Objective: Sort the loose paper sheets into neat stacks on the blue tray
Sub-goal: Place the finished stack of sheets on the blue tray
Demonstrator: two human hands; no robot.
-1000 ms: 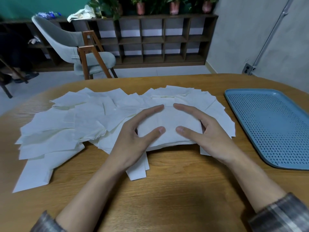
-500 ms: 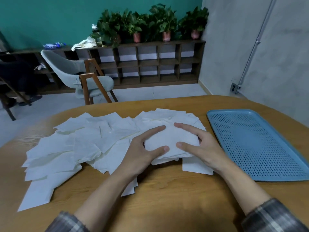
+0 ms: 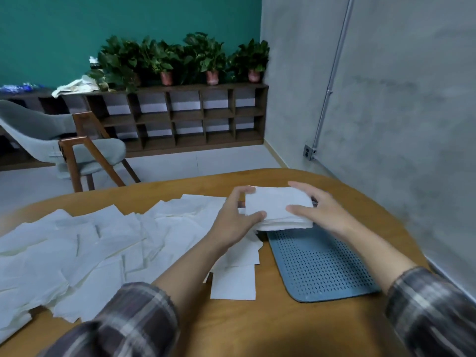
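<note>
A person's left hand and right hand grip a stack of white paper sheets from either side over the far end of the blue tray. Loose sheets lie spread across the wooden counter just left of the tray.

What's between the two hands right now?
In the head view, a squared stack of paper sheets: the left hand holds its left edge and the right hand its right edge, at the blue tray's far end.
</note>
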